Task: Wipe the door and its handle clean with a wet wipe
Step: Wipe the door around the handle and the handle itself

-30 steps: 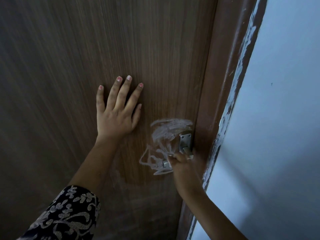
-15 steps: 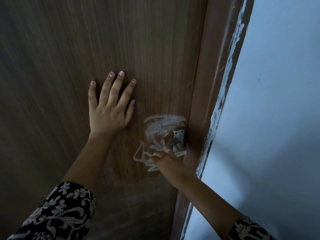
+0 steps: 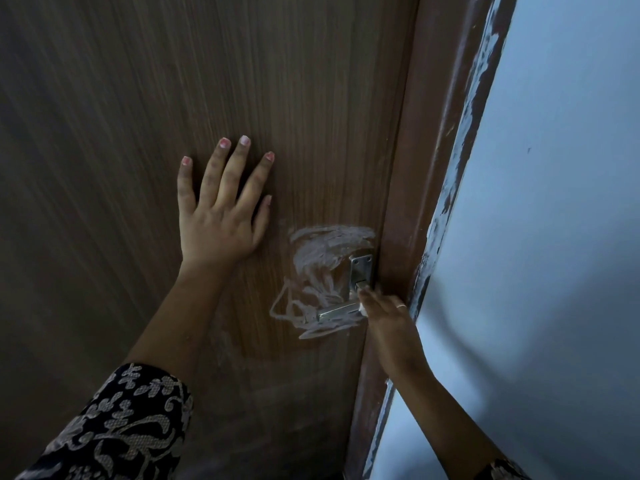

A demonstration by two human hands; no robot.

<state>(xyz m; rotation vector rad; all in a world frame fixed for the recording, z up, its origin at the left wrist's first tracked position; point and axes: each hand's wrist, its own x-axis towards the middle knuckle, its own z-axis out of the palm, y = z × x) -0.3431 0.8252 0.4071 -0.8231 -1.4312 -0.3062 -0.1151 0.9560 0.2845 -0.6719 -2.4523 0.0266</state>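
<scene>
Right hand [image 3: 386,315] beside smeared handle [image 3: 337,311]

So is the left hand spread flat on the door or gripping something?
Spread flat. The left hand lies open, palm against the door, fingers splayed and holding nothing, clear of the white smears by the handle.

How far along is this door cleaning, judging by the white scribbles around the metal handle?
Early on. Little looks done: white smears cover the brown wooden door around the silver lever handle. In hand: the right hand presses a small white wipe at the handle; the left hand lies flat on the door. Left: smears, remaining panel.
</scene>
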